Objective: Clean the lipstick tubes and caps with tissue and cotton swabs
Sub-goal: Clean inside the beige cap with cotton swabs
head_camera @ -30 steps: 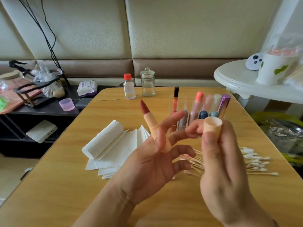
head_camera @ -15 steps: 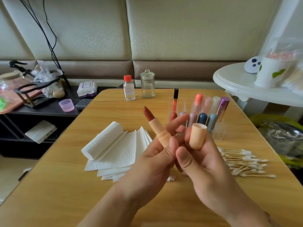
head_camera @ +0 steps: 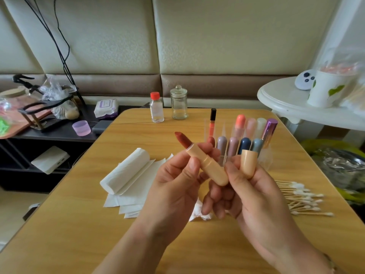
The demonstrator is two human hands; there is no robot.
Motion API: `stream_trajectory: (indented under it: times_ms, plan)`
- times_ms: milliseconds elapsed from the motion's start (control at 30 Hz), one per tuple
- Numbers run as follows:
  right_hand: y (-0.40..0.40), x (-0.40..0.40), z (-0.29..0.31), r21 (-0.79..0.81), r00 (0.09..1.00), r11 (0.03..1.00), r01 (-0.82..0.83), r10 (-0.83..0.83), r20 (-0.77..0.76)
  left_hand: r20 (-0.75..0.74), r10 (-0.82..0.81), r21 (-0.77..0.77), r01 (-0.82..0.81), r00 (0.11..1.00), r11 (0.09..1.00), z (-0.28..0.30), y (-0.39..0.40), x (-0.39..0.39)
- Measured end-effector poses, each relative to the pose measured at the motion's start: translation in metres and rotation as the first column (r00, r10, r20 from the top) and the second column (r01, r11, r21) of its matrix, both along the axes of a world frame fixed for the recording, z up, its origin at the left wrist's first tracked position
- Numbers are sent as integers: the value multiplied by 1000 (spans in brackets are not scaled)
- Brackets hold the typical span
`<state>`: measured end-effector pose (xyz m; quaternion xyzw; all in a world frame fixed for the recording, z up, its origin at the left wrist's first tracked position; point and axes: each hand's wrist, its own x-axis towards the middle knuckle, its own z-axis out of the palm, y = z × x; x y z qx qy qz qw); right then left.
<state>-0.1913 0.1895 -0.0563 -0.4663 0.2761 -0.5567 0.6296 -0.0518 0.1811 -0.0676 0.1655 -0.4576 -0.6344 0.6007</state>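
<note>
Wooden tabletop [head_camera: 79, 224] fills most of our view. Far left, off its edge, we see a dark shelf [head_camera: 59, 135] with a purple cup [head_camera: 81, 128] and a pack of wipes [head_camera: 106, 108]. On the tabletop's left half lies a rolled tissue [head_camera: 126, 173] on top of flat tissue sheets [head_camera: 126, 200]. At the back stand a small clear bottle [head_camera: 156, 107] with a red cap and a glass jar [head_camera: 178, 102] with a lid.

Centre: we see the left hand [head_camera: 173, 192], its grip pinching the open lipstick tube [head_camera: 207, 167] between thumb and fingers. That tube is peach, tilted, with the red-brown stick pointing up and left, held above the tabletop. A crumpled tissue bit [head_camera: 197, 213] lies on the tabletop under the hands.

Just right, the right hand [head_camera: 254, 202] has its grip closed around the peach cap [head_camera: 248, 165], open end up, thumb beside the tube's base. Whether the thumb touches the tube we cannot tell.

Behind the hands a clear holder [head_camera: 264, 157] carries more lipsticks [head_camera: 245, 133] standing upright in two rows. Right of the hands, cotton swabs [head_camera: 302, 198] lie in a loose pile on the tabletop. Far right, a white round table [head_camera: 286, 103] bears a white cup [head_camera: 325, 89].
</note>
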Motion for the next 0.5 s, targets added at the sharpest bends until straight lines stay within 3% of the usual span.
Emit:
stream_trajectory:
  times_ms: [100,167,267,433,500]
  plan:
    - [1,-1,2,-34,999,999,35,-36,-35,3,68,12,-68,998,998,-2,-2,0]
    - [2,-1,2,-125,969,981,145,-166,-182,9,160,38,-160,987,986,-4,-4,1]
    - [3,0,-4,-394,805,857,332,-475,-356,41,253,50,-255,967,966,-4,-4,-2]
    - [-1,-2,-20,-771,552,552,317,-769,-323,7,257,126,-256,966,959,-1,-3,-4]
    - [0,1,-21,-762,567,579,289,-745,-352,-25,233,132,-227,972,965,2,-1,-4]
